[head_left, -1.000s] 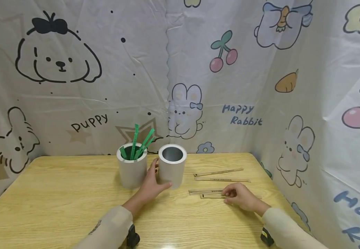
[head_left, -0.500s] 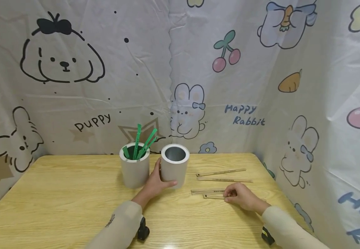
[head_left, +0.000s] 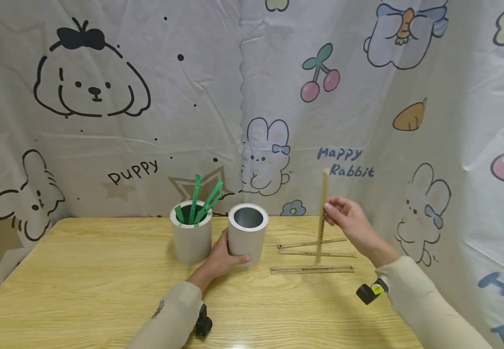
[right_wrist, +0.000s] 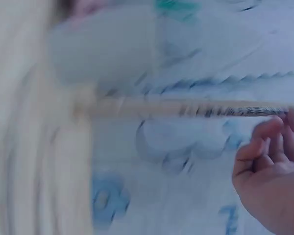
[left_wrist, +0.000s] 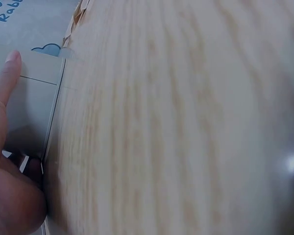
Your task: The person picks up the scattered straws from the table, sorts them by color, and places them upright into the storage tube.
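My left hand (head_left: 221, 259) holds the right-hand white cylindrical holder (head_left: 247, 242) low on its left side, thumb across the front; its grey inside holds nothing I can see. In the left wrist view, the same hand (left_wrist: 7, 171) lies against the holder's pale wall (left_wrist: 27, 107). Raised over the table, my right hand (head_left: 348, 218) pinches a paper-wrapped straw (head_left: 323, 198) that stands nearly upright. In the right wrist view, this straw (right_wrist: 186, 108) is blurred, with dark print near the fingers. Several more wrapped straws (head_left: 317, 269) lie on the table below.
A second white holder (head_left: 192, 242), left of the held one, contains several green-wrapped strips (head_left: 195, 198). The wood-grain table (head_left: 103, 281) ends at a printed cloth (head_left: 199, 121) behind and at the right.
My right hand has picked up the nearest wrapped straw and lifted it upright off the table. The left hand stays on its holder. The head view has shifted slightly.
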A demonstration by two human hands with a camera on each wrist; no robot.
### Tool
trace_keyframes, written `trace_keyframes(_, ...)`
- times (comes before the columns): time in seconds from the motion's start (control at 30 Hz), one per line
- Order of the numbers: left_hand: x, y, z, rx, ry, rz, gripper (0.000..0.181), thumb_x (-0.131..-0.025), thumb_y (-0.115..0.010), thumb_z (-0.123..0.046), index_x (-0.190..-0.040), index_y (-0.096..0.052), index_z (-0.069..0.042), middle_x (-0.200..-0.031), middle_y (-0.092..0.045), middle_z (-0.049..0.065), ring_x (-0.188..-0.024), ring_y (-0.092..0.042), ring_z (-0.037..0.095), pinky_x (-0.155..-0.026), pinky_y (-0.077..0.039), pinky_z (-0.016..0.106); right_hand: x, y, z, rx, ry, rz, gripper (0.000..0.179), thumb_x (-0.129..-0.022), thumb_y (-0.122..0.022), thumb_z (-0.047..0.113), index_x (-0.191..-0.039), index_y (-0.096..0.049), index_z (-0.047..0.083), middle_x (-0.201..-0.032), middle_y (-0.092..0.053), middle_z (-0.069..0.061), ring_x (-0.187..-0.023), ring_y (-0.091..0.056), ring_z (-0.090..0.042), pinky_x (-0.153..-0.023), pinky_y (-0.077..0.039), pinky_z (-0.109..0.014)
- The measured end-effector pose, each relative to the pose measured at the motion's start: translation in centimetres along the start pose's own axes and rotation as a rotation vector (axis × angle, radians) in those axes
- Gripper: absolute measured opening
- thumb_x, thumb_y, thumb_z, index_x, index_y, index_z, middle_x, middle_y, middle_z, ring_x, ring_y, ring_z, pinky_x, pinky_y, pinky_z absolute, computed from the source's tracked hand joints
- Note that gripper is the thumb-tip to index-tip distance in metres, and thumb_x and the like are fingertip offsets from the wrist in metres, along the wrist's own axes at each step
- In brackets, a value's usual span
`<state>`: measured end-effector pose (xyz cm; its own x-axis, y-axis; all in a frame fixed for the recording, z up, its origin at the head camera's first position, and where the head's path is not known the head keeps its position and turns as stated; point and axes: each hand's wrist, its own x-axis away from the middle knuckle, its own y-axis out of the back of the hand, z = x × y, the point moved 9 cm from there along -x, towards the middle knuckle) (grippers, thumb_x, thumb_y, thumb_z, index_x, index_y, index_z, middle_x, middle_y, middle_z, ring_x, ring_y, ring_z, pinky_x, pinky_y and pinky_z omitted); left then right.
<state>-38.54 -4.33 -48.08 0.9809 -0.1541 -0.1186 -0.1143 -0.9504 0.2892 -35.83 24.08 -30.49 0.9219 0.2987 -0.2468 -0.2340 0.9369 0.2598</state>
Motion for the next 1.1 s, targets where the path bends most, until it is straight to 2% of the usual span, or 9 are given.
trace_keyframes(0.1, 0.1, -0.1, 0.0, -0.004, 0.012, 0.002, 0.110, -0.076, -0.090, -0.022, -0.160, -0.020, -0.008, -0.158, -0.039, 0.020, -0.142, -0.043, 0.039, -0.118, -0.033, 0.059, -2.2, -1.0, 2.1, -0.226, -0.021, -0.093, 0.014, -0.109, -0.044, 0.016, -0.113, -0.049, 0.003, -0.085, -0.056, 0.006, -0.073, -0.051, -0.005, -0.070, -0.048, -0.017)
trace_keyframes(0.2, 0.1, 0.0, 0.0, -0.002, 0.021, 0.005, 0.110, -0.077, -0.090, -0.022, -0.160, -0.020, -0.008, -0.159, -0.038, 0.020, -0.142, -0.042, 0.040, -0.118, -0.033, 0.059, -4.6, -2.6, 2.3, -0.326, -0.050, -0.165, 0.013, -0.109, -0.043, 0.017, -0.116, -0.046, 0.007, -0.088, -0.055, 0.005, -0.073, -0.050, -0.004, -0.071, -0.047, -0.016)
trace_keyframes(0.37, 0.2, -0.2, 0.0, 0.008, 0.028, 0.014, 0.110, -0.077, -0.089, -0.022, -0.160, -0.019, -0.008, -0.160, -0.037, 0.020, -0.143, -0.040, 0.040, -0.119, -0.031, 0.059, -7.2, -4.7, 0.3, -0.293, -0.077, -0.248, 0.009, -0.109, -0.044, 0.016, -0.112, -0.048, 0.009, -0.087, -0.058, 0.005, -0.070, -0.054, -0.003, -0.068, -0.048, -0.016)
trace_keyframes(0.5, 0.3, -0.2, -0.1, 0.002, 0.028, 0.009, 0.110, -0.077, -0.089, -0.022, -0.160, -0.019, -0.009, -0.160, -0.037, 0.020, -0.143, -0.041, 0.040, -0.119, -0.032, 0.059, -7.7, -5.9, -2.3, -0.219, -0.110, -0.252, 0.018, -0.108, -0.048, 0.015, -0.117, -0.052, 0.000, -0.084, -0.062, 0.007, -0.068, -0.058, -0.002, -0.066, -0.050, -0.016)
trace_keyframes(0.67, 0.3, -0.2, -0.3, -0.004, 0.021, 0.005, 0.110, -0.077, -0.090, -0.021, -0.160, -0.019, -0.008, -0.159, -0.038, 0.020, -0.143, -0.041, 0.040, -0.118, -0.032, 0.059, -7.2, -6.2, -5.0, -0.050, -0.188, -0.173, 0.035, -0.106, -0.053, 0.021, -0.128, -0.056, -0.006, -0.088, -0.065, 0.010, -0.073, -0.061, -0.002, -0.072, -0.053, -0.018)
trace_keyframes(0.83, 0.3, -0.2, -0.3, 0.001, 0.022, 0.004, 0.109, -0.077, -0.089, -0.020, -0.160, -0.020, -0.008, -0.159, -0.039, 0.020, -0.143, -0.042, 0.040, -0.118, -0.033, 0.059, -5.7, -4.9, -6.7, 0.164, -0.238, -0.022, 0.044, -0.107, -0.052, 0.029, -0.137, -0.055, -0.003, -0.115, -0.067, -0.010, -0.086, -0.061, -0.008, -0.081, -0.051, -0.023)
trace_keyframes(0.93, 0.3, -0.1, -0.1, -0.011, 0.031, 0.002, 0.109, -0.077, -0.089, -0.021, -0.160, -0.020, -0.008, -0.159, -0.039, 0.020, -0.143, -0.042, 0.040, -0.118, -0.033, 0.059, -3.6, -4.0, -8.5, 0.291, -0.216, 0.103, 0.043, -0.105, -0.056, 0.026, -0.136, -0.058, -0.003, -0.125, -0.065, -0.020, -0.094, -0.061, -0.015, -0.085, -0.053, -0.031)
trace_keyframes(1.0, 0.3, 0.1, 0.0, -0.026, 0.035, -0.002, 0.110, -0.077, -0.090, -0.023, -0.160, -0.020, -0.009, -0.159, -0.039, 0.020, -0.143, -0.042, 0.040, -0.118, -0.033, 0.059, -2.0, -3.7, -10.0, 0.352, -0.186, 0.183, 0.038, -0.103, -0.060, 0.021, -0.131, -0.063, -0.004, -0.119, -0.067, -0.021, -0.094, -0.062, -0.016, -0.083, -0.054, -0.032)
trace_keyframes(1.1, 0.3, -0.1, 0.1, -0.038, 0.039, -0.003, 0.111, -0.077, -0.090, -0.025, -0.161, -0.019, -0.009, -0.159, -0.039, 0.020, -0.142, -0.042, 0.041, -0.118, -0.033, 0.060, 0.6, -3.4, -12.2, 0.386, -0.150, 0.290, 0.030, -0.098, -0.067, 0.012, -0.120, -0.069, -0.008, -0.112, -0.070, -0.024, -0.083, -0.061, -0.008, -0.075, -0.054, -0.027)
